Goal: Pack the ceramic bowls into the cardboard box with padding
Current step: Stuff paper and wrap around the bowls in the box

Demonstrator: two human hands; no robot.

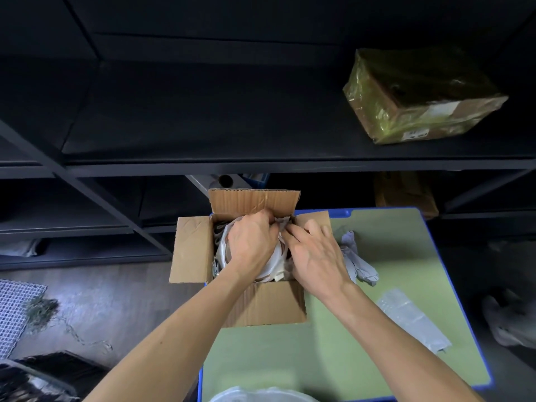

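Ceramic bowl (224, 250): sits inside the box, only its white rim peeks out under the hands
Left hand (252, 242): reaching into the box over the bowl, fingers curled into the grey stuffing at the far side
Cardboard box (269, 306): flaps up, at the left end of the green table (377, 358)
Paper padding (282, 223): crumpled grey (looks like plain packing paper), tucked against the far wall
Right hand (316, 253): fingers fairly straight, tips pressing on the padding
Loose paper (358, 262): just beside the box
Plastic sleeve (412, 320): flat on the table
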